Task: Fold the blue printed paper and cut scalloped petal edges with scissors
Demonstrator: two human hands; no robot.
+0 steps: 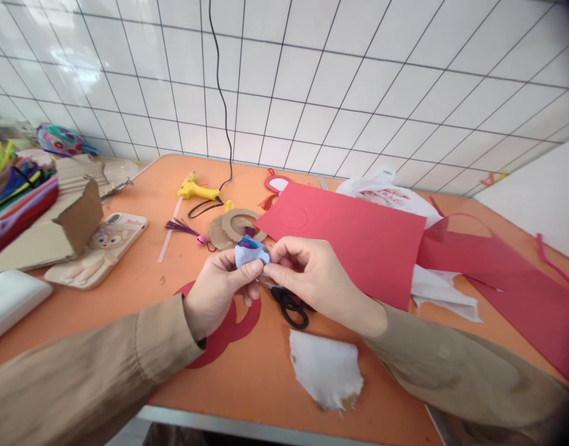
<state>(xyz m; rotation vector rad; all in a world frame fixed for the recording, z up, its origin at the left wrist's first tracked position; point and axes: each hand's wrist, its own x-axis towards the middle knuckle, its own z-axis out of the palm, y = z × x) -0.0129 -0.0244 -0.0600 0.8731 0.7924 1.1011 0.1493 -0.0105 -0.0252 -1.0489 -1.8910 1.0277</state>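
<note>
Over the middle of the orange table, my left hand [223, 286] pinches a small folded piece of fabric [252, 254], pale blue outside with blue and purple showing at its top. Thumb and fingers of my right hand [307, 266] are closed on the right edge of the same piece. Black-handled scissors [290, 305] lie beneath my right hand, their blades mostly hidden. Red cut-out rings [219, 337] rest under my left hand. Just beyond my hands are cardboard rings [233, 222]. Nearer to me lies a white scrap of cloth [328, 368].
A yellow glue gun [195, 188] with a black cord stands at the back. Red sheets [349, 235] and a white plastic bag [390, 195] occupy the right. On the left are a phone [101, 248], a cardboard box [56, 229], a white case [12, 303] and a purple tassel [184, 229].
</note>
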